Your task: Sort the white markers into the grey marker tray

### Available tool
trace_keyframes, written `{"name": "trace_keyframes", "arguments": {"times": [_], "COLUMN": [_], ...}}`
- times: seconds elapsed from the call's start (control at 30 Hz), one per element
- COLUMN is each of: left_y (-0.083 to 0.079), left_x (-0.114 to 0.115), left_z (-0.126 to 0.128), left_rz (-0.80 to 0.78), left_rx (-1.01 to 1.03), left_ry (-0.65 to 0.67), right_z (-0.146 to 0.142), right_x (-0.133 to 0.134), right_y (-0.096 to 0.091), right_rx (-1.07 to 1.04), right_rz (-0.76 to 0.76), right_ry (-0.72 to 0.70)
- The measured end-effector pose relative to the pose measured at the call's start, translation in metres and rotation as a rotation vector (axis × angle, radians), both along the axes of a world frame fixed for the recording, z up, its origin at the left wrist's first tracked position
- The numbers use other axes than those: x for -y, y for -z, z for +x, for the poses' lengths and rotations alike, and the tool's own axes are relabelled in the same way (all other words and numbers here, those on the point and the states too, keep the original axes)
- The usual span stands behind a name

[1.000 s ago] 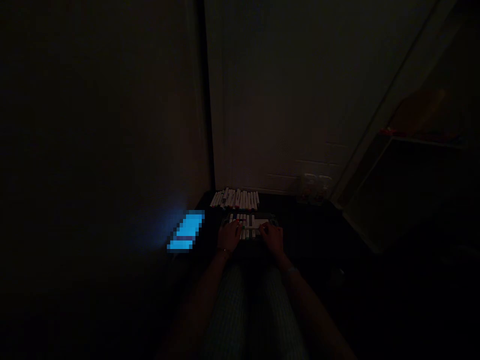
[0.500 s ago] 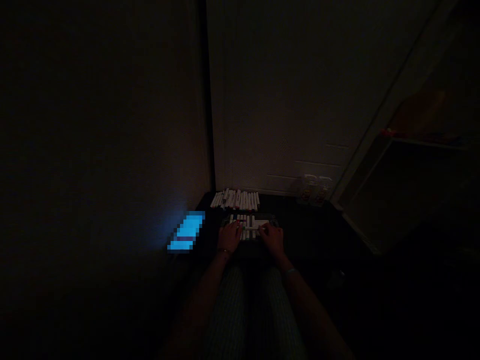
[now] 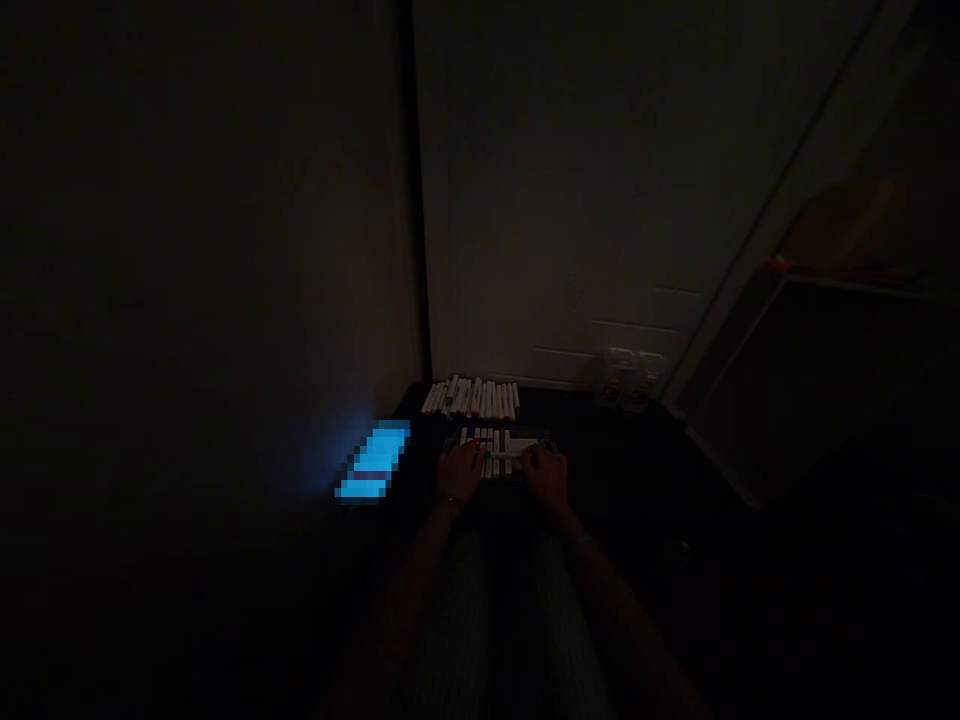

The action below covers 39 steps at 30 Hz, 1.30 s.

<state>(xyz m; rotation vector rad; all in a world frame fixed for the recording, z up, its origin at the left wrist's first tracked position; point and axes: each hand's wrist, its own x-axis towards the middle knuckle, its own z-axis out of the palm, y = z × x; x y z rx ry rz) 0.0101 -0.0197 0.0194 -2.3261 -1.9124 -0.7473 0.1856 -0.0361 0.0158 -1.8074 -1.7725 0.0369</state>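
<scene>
Between my two hands a white marker (image 3: 507,456) lies crosswise, one end at each hand's fingertips. My left hand (image 3: 460,473) is closed on its left end, where a green tip shows faintly. The right end is pinched by my right hand (image 3: 547,474). Right beneath them is a dark tray-like holder (image 3: 551,440) with several white markers (image 3: 496,442) standing side by side in it. A pale flat piece (image 3: 525,443) shows near the right hand. Dim light hides the fine detail of the fingers.
Behind the holder a row of loose white markers (image 3: 476,398) lies on the dark table (image 3: 622,460). A bright blue, pixelated screen (image 3: 375,462) is at the left. Two clear packages (image 3: 630,380) stand against the back wall (image 3: 525,250).
The picture is a little darker. Both hands keep the marker in nearly the same place, with hardly any movement.
</scene>
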Motion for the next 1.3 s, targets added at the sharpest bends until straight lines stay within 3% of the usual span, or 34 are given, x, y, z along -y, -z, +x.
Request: {"name": "trace_keyframes", "arguments": {"times": [0.5,1.3], "left_y": [-0.0050,-0.0003], "left_x": [0.0026,-0.0004], "left_z": [0.0016,-0.0004], "left_rz": [-0.058,0.013], "left_rx": [-0.001,0.020], "left_ry": [-0.021,0.007], "right_z": [0.0017,0.0035], "right_x": [-0.0016,-0.0009], "right_y": [-0.0005,0.0026], "right_rx": [0.016,-0.011], "right_rz": [0.000,0.028], "right_ry": [-0.012,-0.055]}}
